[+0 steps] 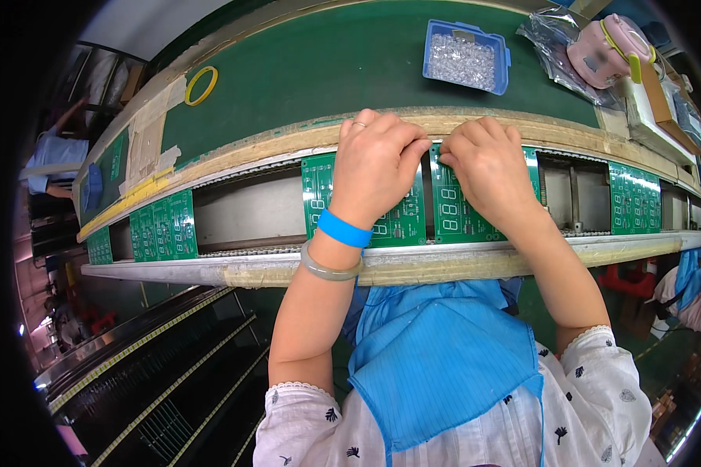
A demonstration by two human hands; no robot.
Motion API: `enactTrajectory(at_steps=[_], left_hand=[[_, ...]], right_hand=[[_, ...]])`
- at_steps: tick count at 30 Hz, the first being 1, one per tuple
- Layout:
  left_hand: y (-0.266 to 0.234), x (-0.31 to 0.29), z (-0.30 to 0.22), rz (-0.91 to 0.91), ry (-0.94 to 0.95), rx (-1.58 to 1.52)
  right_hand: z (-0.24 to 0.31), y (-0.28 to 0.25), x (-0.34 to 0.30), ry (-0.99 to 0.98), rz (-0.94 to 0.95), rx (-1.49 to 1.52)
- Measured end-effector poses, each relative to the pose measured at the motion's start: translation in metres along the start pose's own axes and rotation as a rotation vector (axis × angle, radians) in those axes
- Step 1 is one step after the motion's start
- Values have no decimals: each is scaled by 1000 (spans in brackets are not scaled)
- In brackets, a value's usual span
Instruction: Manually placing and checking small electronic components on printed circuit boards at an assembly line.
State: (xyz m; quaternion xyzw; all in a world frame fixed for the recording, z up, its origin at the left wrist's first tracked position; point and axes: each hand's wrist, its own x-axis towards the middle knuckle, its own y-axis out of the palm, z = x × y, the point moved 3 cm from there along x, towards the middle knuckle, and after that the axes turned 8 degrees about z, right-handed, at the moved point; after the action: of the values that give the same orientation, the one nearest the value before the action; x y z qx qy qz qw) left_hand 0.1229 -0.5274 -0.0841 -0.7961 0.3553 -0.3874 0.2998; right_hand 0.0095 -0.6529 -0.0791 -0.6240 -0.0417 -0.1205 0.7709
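Two green circuit boards lie side by side in the conveyor track in front of me. Over the left circuit board (pixel 316 183) is my left hand (pixel 378 167), its fingers curled and the thumb against the forefinger near the board's far right corner. My right hand (pixel 491 167) is bent over the right circuit board (pixel 449 206), fingertips pinched close to its far left corner. Whatever either pinch holds is too small or hidden to make out. White digit displays show on both boards. My left wrist wears a blue band (pixel 344 229) and a grey bangle (pixel 331 270).
Beyond the far wooden rail (pixel 265 152), a blue tray (pixel 504 68) holds many small clear pieces (pixel 461 61). A yellow ring (pixel 213 80) lies left on the green bench. More boards (pixel 163 226) sit along the track. A pink pot (pixel 596 58) and plastic bag (pixel 549 39) stand far right.
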Motion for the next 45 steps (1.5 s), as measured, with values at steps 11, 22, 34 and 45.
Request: enactTrajectory(at_steps=[11, 22, 34, 45], left_hand=[[-1, -1, 1, -26, 41, 29], [-3, -5, 6, -90, 2, 14], [-9, -9, 8, -143, -25, 39], [-10, -9, 8, -164, -28, 59]], right_hand=[[-7, 1, -2, 25, 18, 139], [-4, 2, 0, 68, 46, 94], [2, -4, 7, 77, 99, 105], [15, 0, 2, 24, 45, -103]])
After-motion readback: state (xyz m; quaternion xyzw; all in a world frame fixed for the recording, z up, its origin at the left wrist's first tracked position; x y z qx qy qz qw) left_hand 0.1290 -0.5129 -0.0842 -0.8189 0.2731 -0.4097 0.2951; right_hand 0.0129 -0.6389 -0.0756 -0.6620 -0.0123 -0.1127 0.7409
